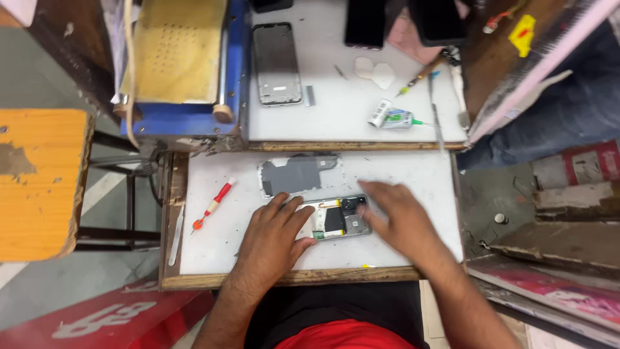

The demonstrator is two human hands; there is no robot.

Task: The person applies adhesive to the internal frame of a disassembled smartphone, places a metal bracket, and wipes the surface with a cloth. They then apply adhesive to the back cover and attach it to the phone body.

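Resting flat, the left hand [271, 242] and right hand [400, 223] flank an opened phone [339, 218], each grip spread.

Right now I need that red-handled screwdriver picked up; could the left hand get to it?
Probably yes: the left hand rests on the opened phone, and bare board lies between it and the red-handled screwdriver.

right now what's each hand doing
Left hand: open, fingers flat on the opened grey phone with its exposed circuit board.
Right hand: open, holding nothing, beside that phone.
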